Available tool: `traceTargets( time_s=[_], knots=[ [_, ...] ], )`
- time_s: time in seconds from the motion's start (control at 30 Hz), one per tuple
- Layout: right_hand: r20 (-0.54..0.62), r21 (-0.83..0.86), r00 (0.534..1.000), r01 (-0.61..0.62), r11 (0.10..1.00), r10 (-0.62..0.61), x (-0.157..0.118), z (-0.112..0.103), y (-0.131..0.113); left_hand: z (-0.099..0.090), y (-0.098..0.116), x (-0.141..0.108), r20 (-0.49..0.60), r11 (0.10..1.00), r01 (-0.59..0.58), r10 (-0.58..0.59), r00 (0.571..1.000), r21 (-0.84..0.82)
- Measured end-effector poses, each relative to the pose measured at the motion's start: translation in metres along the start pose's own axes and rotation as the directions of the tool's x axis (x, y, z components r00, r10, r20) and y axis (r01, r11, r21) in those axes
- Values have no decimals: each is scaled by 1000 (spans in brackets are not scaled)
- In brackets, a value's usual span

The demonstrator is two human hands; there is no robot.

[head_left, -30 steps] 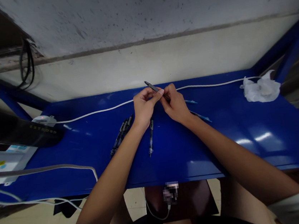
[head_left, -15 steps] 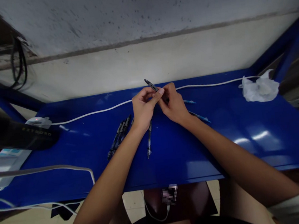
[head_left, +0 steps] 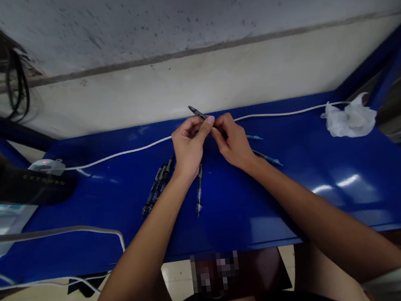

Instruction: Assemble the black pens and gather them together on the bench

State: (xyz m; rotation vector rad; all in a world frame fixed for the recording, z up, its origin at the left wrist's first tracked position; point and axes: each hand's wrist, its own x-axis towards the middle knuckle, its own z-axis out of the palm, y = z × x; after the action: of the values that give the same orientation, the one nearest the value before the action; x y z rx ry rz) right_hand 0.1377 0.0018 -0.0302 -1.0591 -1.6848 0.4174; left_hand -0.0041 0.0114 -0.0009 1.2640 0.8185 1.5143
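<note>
A dark pen (head_left: 196,112) with a grey clip slants up and to the left above the blue table. My left hand (head_left: 187,147) pinches it between thumb and fingers. Closed around its lower end is my right hand (head_left: 235,141), its fingers curled and hiding that part. Several dark pens (head_left: 157,184) lie side by side to the left of my left forearm. One clear-barrelled pen (head_left: 199,189) with a dark grip lies alone between my forearms. Beside my right wrist lie a light-blue pen (head_left: 268,157) and another blue pen (head_left: 255,137), partly covered by my hand.
A white cable (head_left: 124,152) runs along the back of the blue table (head_left: 229,215). Crumpled white plastic (head_left: 349,119) sits at the right. On the left are a black object (head_left: 41,181), a white device (head_left: 48,166) and more cables (head_left: 50,232). A wall (head_left: 195,78) stands behind.
My left hand and the pen have shifted slightly left, while my right hand stays almost in place. The view has also turned a little.
</note>
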Motion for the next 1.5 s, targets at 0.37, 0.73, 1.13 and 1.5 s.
traceTargets(
  time_s=[0.37,0.73,1.13,1.5],
  knots=[
    [-48,66,999,17,998,-14,0,4,3,-1,-3,1,-18,999,-13,14,1000,46],
    [-41,-24,998,51,998,-52,0,3,1,-8,-5,4,76,996,-30,24,997,87],
    [48,-74,996,80,994,-76,-3,0,-2,-38,3,16,255,980,-106,61,965,167],
    [97,-91,987,134,987,-125,-2,-3,-5,-40,-3,5,146,978,-55,25,989,203]
  ],
)
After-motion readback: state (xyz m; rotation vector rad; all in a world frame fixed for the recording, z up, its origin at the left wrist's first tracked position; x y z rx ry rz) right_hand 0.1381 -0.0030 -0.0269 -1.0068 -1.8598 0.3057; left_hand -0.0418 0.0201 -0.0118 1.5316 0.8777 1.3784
